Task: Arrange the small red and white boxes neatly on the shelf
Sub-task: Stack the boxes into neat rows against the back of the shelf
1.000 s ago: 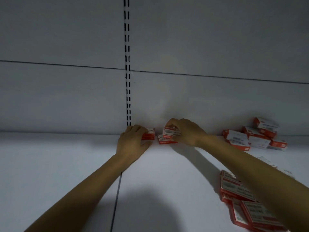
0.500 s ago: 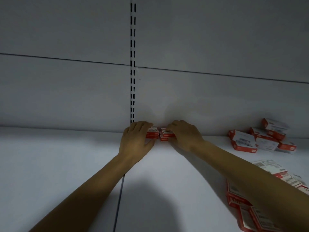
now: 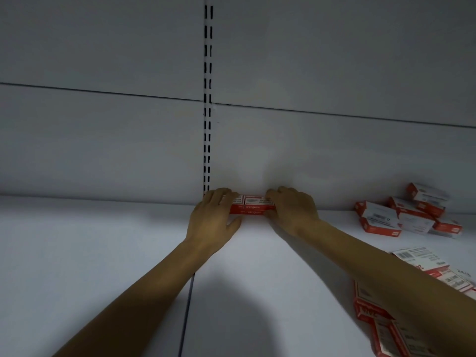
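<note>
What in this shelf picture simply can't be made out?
Head view only:
1. Ends of the boxes between the hands: covered by the left hand and right hand, so their count is unclear.
2. Print on the back-right heap: too small.
3. Lower-right boxes: cut by the frame edge, blurred, partly behind the right forearm.

At centre, the left hand [image 3: 213,217] and right hand [image 3: 293,210] cover the ends of the boxes [image 3: 253,206], whose print is illegible. Lower right, forearm [image 3: 386,274] and frame edge cut off a pile [image 3: 381,328].
</note>
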Motion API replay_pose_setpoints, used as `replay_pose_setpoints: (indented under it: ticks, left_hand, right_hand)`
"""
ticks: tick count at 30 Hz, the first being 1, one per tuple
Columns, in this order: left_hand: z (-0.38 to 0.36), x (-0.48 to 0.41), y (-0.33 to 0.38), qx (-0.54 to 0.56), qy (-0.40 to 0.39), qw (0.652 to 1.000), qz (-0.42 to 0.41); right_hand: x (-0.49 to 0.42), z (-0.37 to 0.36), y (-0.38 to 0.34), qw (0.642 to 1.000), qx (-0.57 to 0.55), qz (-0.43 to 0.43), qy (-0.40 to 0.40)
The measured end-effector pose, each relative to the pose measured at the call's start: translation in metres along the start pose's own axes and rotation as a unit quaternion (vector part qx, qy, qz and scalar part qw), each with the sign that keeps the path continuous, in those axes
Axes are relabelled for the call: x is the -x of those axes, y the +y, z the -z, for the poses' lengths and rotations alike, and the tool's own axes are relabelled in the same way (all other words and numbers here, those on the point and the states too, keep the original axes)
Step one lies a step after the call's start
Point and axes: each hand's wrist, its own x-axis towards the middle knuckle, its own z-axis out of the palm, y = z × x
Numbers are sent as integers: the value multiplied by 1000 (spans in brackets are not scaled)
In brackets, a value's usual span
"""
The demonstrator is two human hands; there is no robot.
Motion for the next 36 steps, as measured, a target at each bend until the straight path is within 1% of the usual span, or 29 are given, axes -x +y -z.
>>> replay_pose_setpoints:
  ticks: [5,8,13,18,22,25,28,33,36]
  left_hand:
    - [2,1,-5,-11,23,998,49]
    - [2,1,-4,-18,18,999,42]
    - [16,-2,12,-13,-1,1000,21]
    - [34,-9,69,0,-38,999,-38]
    - [37,-8,133,25,-68,994,-75]
    - [37,2,183,34,-99,991,-79]
    - [37,14,219,19,-122,989,-80]
    - [36,36,248,13,-177,983,-52]
    - [37,45,255,-3,-198,979,-37]
  right_hand:
    - [-1,0,-1,999,-45,-24,-12]
    - [-1,3,-3,997,-56,-34,-28]
    - [11,33,11,999,-14,-34,-30]
    - [50,71,50,1000,-1,-21,-1]
    - [96,93,90,999,-17,-43,7]
    - [136,101,119,996,-62,-62,8]
    - [170,97,137,994,-95,-58,2]
    - [201,93,145,985,-164,-16,-58]
    - [209,94,145,985,-159,6,-68]
